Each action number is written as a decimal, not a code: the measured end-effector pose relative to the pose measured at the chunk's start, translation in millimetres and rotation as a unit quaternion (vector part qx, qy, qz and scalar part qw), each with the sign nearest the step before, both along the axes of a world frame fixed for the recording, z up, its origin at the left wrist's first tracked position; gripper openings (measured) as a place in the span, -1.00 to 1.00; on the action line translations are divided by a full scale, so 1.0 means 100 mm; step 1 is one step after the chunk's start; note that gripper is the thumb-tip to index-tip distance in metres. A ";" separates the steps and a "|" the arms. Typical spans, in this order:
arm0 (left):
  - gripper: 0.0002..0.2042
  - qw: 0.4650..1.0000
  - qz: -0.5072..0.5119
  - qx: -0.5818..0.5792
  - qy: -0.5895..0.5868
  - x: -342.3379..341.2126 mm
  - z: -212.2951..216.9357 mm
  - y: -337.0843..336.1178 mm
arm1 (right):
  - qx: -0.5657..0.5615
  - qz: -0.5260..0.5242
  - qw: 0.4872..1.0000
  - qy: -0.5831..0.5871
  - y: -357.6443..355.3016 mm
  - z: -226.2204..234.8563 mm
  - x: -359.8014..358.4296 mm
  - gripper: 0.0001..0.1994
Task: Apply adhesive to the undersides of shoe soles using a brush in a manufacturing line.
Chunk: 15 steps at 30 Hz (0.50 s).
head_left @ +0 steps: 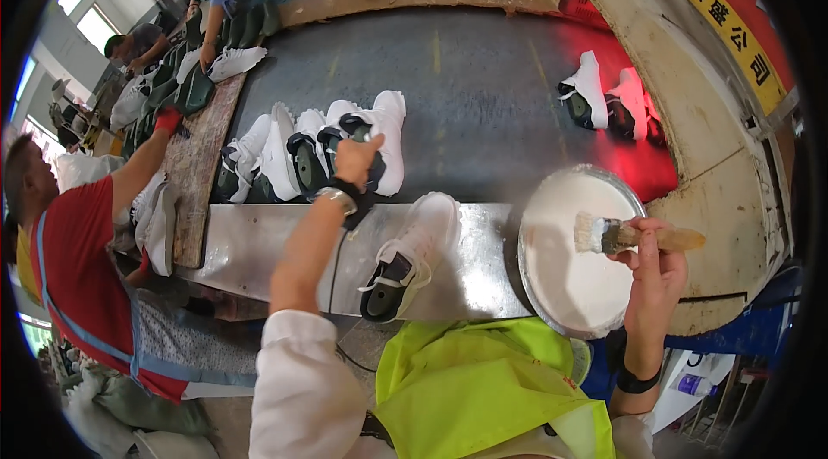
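Note:
My left hand (355, 162) reaches to the row of shoes on the dark belt. Its fingers are closed at the dark opening of a white shoe (391, 135), at the row's right end; they partly cover it. My right hand (653, 273) grips a paintbrush (681, 239) by its wooden handle. The brush's white-coated bristles are over a round metal basin (523, 273) of white liquid (561, 226). Between my arms, a single white shoe (423, 239) with a dark green insole and loose laces lies on the metal ledge (483, 260), toe pointing away.
Several white shoes (280, 153) stand side by side on the conveyor belt (345, 53). More shoes (586, 90) sit in red light at the right, beside the machine housing (707, 148). At left, a person in a red shirt (86, 260) works by a wooden board (203, 174). A cable hangs near my left wrist.

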<state>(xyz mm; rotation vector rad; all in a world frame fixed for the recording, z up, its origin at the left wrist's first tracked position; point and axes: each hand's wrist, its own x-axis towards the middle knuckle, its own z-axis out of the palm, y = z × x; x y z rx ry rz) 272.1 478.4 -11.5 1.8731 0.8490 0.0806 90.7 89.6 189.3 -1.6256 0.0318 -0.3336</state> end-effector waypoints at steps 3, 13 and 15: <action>-0.71 0.978 -0.060 -0.175 -0.091 -0.73 0.30 0.36 | 0.019 0.002 1.000 -0.011 -0.04 0.03 -0.10 -0.81; -0.23 0.972 -0.116 0.202 0.033 -2.91 0.13 0.57 | 0.039 0.032 0.999 -0.005 -0.02 0.03 -0.20 -0.80; -0.21 0.910 -0.099 0.402 0.036 -2.81 0.05 0.49 | 0.046 0.039 0.998 -0.030 0.04 0.07 -0.22 -0.79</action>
